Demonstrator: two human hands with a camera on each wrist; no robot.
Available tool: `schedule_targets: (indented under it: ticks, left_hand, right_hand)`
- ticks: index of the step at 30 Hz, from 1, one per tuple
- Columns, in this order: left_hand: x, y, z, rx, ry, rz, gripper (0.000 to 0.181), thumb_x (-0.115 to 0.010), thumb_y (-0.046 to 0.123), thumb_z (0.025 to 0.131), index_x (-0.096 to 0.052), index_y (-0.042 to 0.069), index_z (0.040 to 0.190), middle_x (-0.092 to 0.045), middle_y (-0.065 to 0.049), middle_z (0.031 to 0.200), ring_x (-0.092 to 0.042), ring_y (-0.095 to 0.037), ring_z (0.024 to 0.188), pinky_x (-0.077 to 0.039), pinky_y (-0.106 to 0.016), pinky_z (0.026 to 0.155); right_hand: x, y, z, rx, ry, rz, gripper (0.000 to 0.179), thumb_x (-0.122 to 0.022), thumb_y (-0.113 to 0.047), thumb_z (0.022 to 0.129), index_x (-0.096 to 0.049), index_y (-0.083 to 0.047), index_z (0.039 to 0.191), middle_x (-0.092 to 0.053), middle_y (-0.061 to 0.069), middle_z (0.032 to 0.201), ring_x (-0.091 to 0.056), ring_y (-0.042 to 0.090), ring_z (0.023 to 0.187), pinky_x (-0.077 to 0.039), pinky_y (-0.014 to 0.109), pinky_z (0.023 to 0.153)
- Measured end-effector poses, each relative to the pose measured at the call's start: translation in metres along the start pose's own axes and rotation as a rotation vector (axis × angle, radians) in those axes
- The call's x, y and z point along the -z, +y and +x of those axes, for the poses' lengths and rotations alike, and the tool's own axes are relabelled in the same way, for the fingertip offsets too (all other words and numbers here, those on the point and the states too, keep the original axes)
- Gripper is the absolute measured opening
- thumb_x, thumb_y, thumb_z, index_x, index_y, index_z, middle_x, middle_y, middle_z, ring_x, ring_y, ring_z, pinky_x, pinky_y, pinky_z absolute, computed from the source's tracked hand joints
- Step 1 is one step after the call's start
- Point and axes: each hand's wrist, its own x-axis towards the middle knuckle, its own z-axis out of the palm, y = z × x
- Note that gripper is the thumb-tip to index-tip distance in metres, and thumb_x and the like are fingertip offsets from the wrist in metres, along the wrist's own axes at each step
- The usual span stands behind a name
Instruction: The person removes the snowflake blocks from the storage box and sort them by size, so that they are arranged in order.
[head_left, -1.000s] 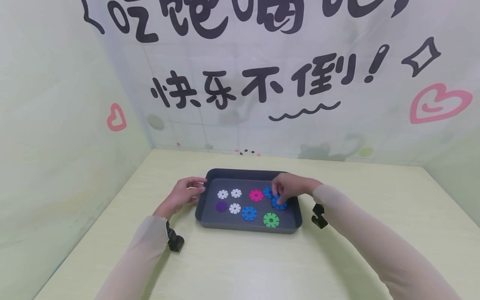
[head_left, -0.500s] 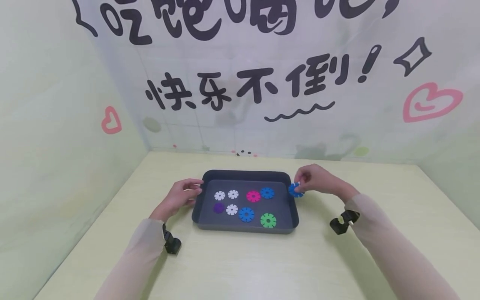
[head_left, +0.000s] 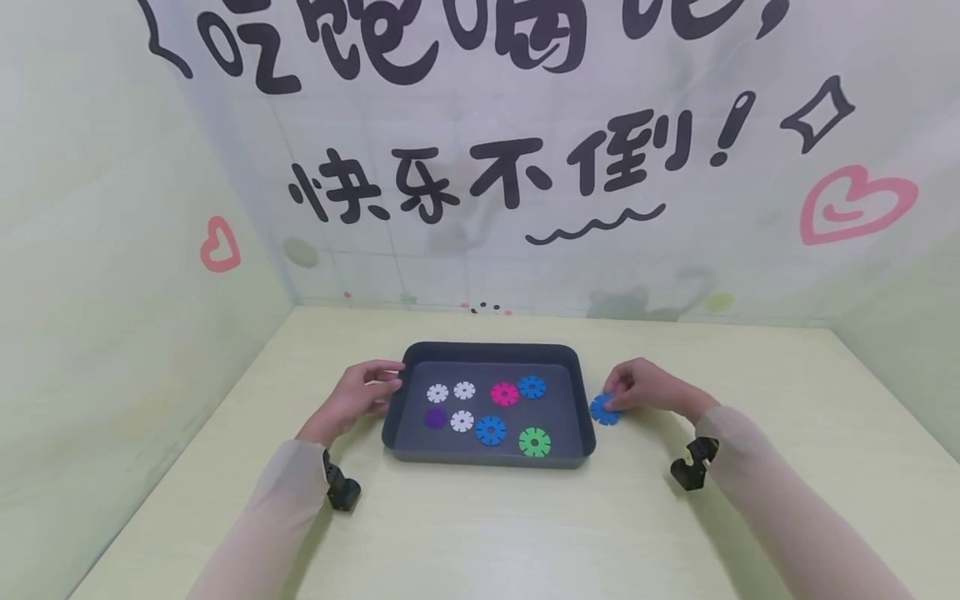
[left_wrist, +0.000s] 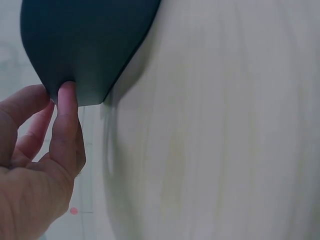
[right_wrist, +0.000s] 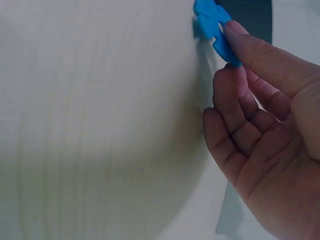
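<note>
A dark grey rectangular tray [head_left: 487, 457] lies on the table with several notched plastic discs in it. My left hand [head_left: 354, 402] holds the tray's left wall, thumb against the outside and fingertips at the rim; the wall fills the top of the left wrist view. Just past the tray's right side, my right hand [head_left: 652, 388] pinches a blue notched disc [head_left: 604, 410] between thumb and index finger, low over the table. In the right wrist view the blue disc [right_wrist: 212, 25] is tilted and its other fingers curl beneath. Whether it touches the table, I cannot tell.
Inside the tray are white discs [head_left: 464, 390], a purple disc [head_left: 436, 417], a pink disc [head_left: 505, 394], blue discs [head_left: 491, 431] and a green disc [head_left: 535, 442]. A printed wall sheet [head_left: 480, 267] rises behind the pale table [head_left: 480, 533].
My right hand has lifted the blue disc out of the tray, carried it over the right rim and lowered it beside the tray. The left hand has stayed at the tray's left wall.
</note>
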Motion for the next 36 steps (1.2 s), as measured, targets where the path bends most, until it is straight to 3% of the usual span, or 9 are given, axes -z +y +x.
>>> schedule_targets:
  ticks: [19, 28, 36]
  left_hand:
    - [-0.001, 0.002, 0.0, 0.003, -0.013, -0.014, 0.039, -0.059, 0.004, 0.088, -0.051, -0.002, 0.126, -0.053, -0.014, 0.105, -0.059, -0.018, 0.084, -0.054, -0.028, 0.066]
    - [-0.001, 0.0, 0.0, 0.007, -0.005, -0.005, 0.038, -0.059, 0.003, 0.088, -0.052, -0.001, 0.126, -0.054, -0.014, 0.105, -0.058, -0.018, 0.084, -0.054, -0.029, 0.066]
    - [-0.001, -0.001, -0.001, 0.011, 0.0, 0.0, 0.039, -0.059, 0.004, 0.088, -0.052, 0.0, 0.126, -0.053, -0.014, 0.106, -0.058, -0.019, 0.086, -0.054, -0.029, 0.066]
  right_hand:
    - [-0.001, -0.009, 0.003, 0.027, -0.012, -0.115, 0.012, -0.071, -0.005, 0.076, -0.063, 0.001, 0.083, -0.055, -0.001, 0.064, -0.047, 0.012, 0.059, -0.041, 0.023, 0.054]
    - [-0.004, -0.056, 0.008, 0.102, -0.065, -0.109, 0.012, -0.07, -0.008, 0.079, -0.061, -0.001, 0.085, -0.056, 0.002, 0.066, -0.05, 0.015, 0.06, -0.045, 0.028, 0.055]
    - [-0.024, -0.091, 0.025, 0.11, -0.225, -0.207, 0.016, -0.071, -0.01, 0.079, -0.062, -0.001, 0.09, -0.059, -0.001, 0.074, -0.053, 0.013, 0.067, -0.049, 0.026, 0.063]
